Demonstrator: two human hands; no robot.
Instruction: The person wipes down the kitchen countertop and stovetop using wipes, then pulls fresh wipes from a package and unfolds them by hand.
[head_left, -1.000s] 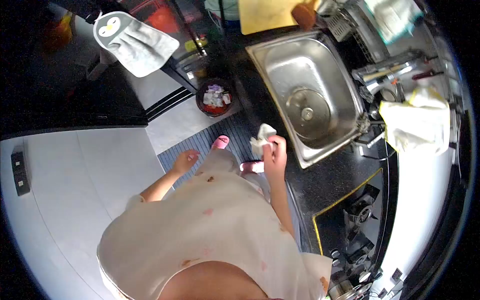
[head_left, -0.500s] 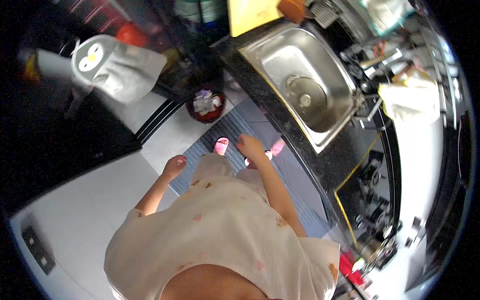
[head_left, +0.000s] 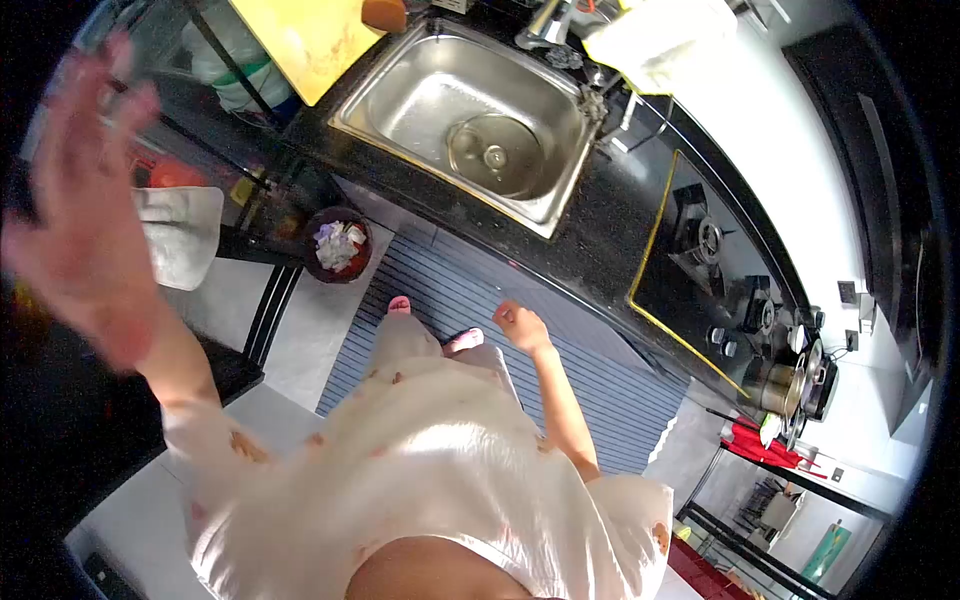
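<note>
My left hand (head_left: 85,215) is raised high at the left, close to the camera, empty with its fingers spread and smeared by motion. Behind it, partly covered, hangs a grey towel (head_left: 185,240). Lower down, my right hand (head_left: 522,326) hangs in front of the counter, above the striped mat. Its fingers are loosely curled, and nothing shows in them. Beyond that hand, a steel sink (head_left: 400,100) is set into the black counter (head_left: 390,180).
A yellow board (head_left: 310,45) lies left of the sink. On the floor stands a waste bin (head_left: 318,262) with crumpled paper inside. To the right are a gas hob (head_left: 690,240) and a metal pot (head_left: 775,388). A striped mat (head_left: 590,385) lies underfoot.
My left hand has risen from beside my body to high at the left. The view has turned toward the right, showing more of the hob and pot. My right hand remains low.
</note>
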